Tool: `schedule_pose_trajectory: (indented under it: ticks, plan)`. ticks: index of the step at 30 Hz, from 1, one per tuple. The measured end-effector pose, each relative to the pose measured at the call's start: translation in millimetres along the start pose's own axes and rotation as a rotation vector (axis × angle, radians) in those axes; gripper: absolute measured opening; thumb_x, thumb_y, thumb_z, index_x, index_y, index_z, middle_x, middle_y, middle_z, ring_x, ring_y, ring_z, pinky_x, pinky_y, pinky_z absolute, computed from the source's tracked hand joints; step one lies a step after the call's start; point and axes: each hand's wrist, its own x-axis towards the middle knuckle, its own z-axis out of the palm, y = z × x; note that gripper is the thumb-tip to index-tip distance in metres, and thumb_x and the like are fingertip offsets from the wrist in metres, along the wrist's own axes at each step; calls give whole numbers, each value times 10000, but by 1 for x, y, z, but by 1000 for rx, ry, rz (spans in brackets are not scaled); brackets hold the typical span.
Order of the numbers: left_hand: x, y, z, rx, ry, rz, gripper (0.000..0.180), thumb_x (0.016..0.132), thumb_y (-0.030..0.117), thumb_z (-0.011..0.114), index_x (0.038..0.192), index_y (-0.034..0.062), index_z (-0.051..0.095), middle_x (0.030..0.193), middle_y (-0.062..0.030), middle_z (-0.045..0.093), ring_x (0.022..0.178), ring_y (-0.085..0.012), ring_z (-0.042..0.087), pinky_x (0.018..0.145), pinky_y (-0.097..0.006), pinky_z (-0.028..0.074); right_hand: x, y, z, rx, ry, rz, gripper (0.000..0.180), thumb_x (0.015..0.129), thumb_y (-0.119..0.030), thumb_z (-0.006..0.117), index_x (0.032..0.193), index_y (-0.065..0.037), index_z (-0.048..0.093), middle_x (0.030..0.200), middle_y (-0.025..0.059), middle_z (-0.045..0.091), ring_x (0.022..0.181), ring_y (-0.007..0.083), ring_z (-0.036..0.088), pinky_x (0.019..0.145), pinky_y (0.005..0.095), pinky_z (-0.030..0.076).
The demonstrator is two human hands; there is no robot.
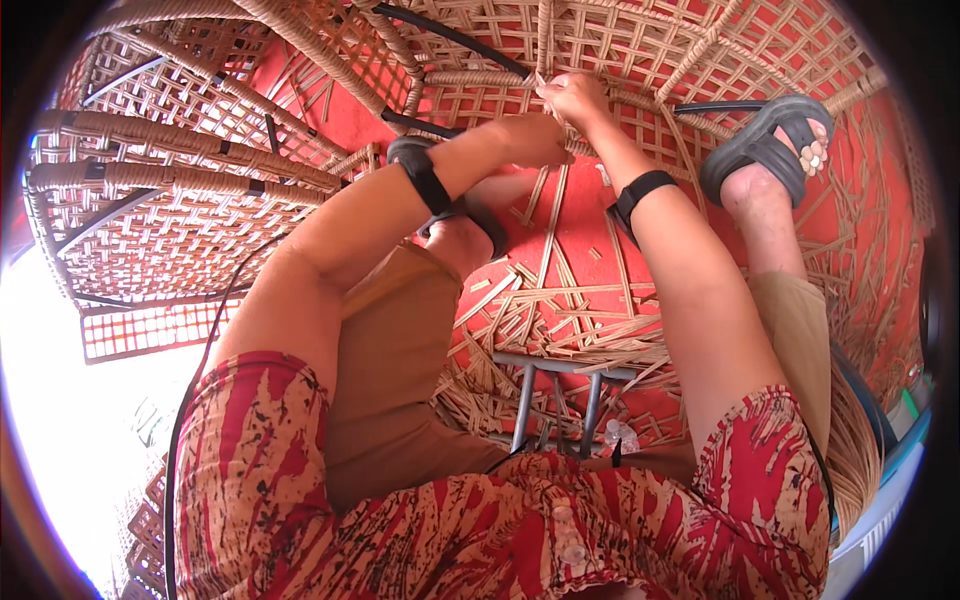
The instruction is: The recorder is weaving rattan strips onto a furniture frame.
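Observation:
In front of me stands a woven cane panel (620, 50) with an open lattice and wrapped frame bars. My right hand (577, 98) is at its lower bar, fingers pinched on a thin pale cane strip (541, 82). Just below and to the left, my left hand (538, 140) is curled closed close to the same bar. Its fingers face away, so what they hold, if anything, is hidden. Dark bands circle both my forearms.
More woven cane furniture (170, 210) with wrapped bars crowds the left. Cut cane strips (560, 310) litter the red floor (600, 240). A grey metal stool frame (525, 400) lies between my legs; a bundle of long strands (855, 450) is at the right. My sandalled feet flank the work.

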Motion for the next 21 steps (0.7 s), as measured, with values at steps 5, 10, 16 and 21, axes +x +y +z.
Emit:
schedule_pose_trajectory:
  ticks: [5,10,16,21]
  plan:
    - [49,-48,-3,-226,726,-142,256,807,219,632,953,8,637,989,-209,647,926,-350,642,824,-406,510,10,12,6,22,-65,124,327,787,-459,631,810,-151,739,809,123,694,814,319,664,763,390,517]
    - [85,-68,-6,-336,572,18,455,788,221,637,1184,12,558,1204,-241,570,1186,-368,512,1007,-409,415,12,1,-1,-32,82,313,400,773,-438,686,831,-44,725,769,124,701,766,248,684,727,357,525]
    - [68,-74,-35,-24,510,231,348,786,154,600,1111,30,596,986,-201,658,971,-364,618,859,-400,491,21,-9,-13,-25,149,332,397,783,-378,664,941,-16,703,851,192,697,871,353,677,799,408,529]
    - [74,-57,-77,-143,-95,-13,206,860,114,537,1046,57,602,698,-83,636,603,-211,635,535,-319,519,36,-10,-1,759,201,520,179,814,-133,655,831,45,664,700,159,661,608,283,652,523,394,500]
